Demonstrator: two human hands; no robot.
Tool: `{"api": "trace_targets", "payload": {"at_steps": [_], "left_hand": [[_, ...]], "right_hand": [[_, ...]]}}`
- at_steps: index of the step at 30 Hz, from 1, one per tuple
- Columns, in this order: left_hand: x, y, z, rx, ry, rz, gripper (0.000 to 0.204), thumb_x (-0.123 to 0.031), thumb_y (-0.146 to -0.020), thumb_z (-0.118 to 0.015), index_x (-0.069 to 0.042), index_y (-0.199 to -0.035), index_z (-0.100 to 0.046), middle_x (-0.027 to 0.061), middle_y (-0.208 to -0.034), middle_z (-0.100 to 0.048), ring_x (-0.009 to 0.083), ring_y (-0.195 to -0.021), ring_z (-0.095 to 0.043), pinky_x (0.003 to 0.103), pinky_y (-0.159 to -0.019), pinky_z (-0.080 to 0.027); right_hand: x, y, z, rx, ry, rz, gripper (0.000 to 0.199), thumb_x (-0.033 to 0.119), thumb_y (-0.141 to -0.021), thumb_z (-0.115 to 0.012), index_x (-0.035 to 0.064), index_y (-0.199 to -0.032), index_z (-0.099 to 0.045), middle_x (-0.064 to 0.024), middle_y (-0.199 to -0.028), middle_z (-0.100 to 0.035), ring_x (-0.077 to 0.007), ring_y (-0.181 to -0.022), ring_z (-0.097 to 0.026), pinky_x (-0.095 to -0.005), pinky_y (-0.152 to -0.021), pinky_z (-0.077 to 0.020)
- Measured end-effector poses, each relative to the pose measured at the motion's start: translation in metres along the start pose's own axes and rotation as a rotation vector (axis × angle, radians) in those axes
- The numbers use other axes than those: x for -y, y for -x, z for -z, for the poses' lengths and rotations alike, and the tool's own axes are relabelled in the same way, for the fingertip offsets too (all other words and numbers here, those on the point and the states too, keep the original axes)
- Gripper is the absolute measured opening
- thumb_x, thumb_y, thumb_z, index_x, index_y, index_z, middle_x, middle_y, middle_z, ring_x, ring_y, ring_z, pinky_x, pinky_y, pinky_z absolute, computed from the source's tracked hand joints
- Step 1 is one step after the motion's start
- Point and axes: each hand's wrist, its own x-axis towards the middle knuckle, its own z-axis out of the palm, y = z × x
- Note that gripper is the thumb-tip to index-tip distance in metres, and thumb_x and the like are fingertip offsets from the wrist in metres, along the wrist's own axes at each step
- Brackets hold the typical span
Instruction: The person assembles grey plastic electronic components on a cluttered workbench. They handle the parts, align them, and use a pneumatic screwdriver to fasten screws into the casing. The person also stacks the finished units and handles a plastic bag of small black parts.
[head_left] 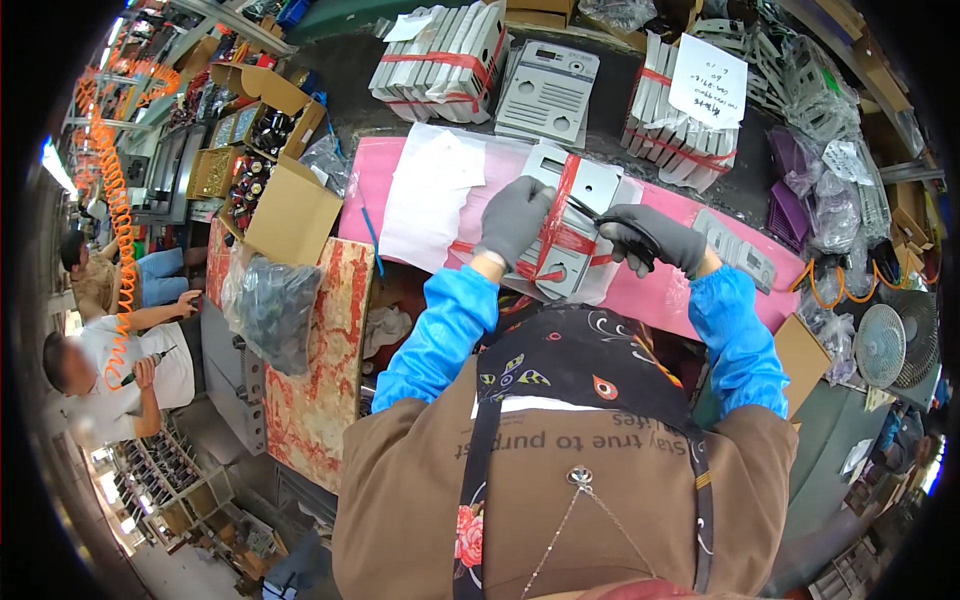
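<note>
I saw my left hand (513, 218), in a grey glove, with its grip closed over the near left edge of a bundle of grey panels (572, 225) bound crosswise with red tape (556, 225). The bundle lay on a pink sheet (660, 290) spread over the tabletop (350, 70), just in front of my apron. My right hand (655, 240), also gloved, had its grip closed on black scissors (610, 222), their blades touching the tape at the bundle's right side. Further back stood other taped stacks (440, 60) and a loose grey panel (548, 92). Cardboard boxes (290, 205) sat to the left.
</note>
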Motion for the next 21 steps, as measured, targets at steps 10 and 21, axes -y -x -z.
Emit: {"api": "trace_targets", "payload": {"at_steps": [10, 21], "left_hand": [[-0.015, -0.008, -0.029, 0.115, -0.383, 0.140, 0.038, -0.039, -0.093, -0.060, -0.006, -0.109, -0.071, 0.0164, -0.094, -0.069, 0.0310, -0.090, -0.067, 0.044, -0.078, -0.051], [-0.016, 0.006, -0.004, 0.269, 0.301, 0.227, 0.033, -0.031, -0.097, -0.062, -0.001, -0.107, -0.070, -0.0008, -0.076, -0.060, 0.0072, -0.068, -0.053, 0.024, -0.060, -0.043]], "right_hand": [[-0.005, 0.014, 0.013, -0.028, -0.067, -0.001, 0.044, 0.042, -0.098, -0.059, 0.0019, -0.115, -0.061, -0.0085, -0.074, -0.065, -0.0112, -0.048, -0.059, -0.0239, -0.042, -0.0486], [-0.021, -0.036, 0.006, 0.066, -0.244, 0.419, 0.035, 0.040, -0.099, -0.057, 0.0058, -0.101, -0.060, -0.0013, -0.066, -0.054, -0.0057, -0.045, -0.043, -0.0216, -0.040, -0.0336]]}}
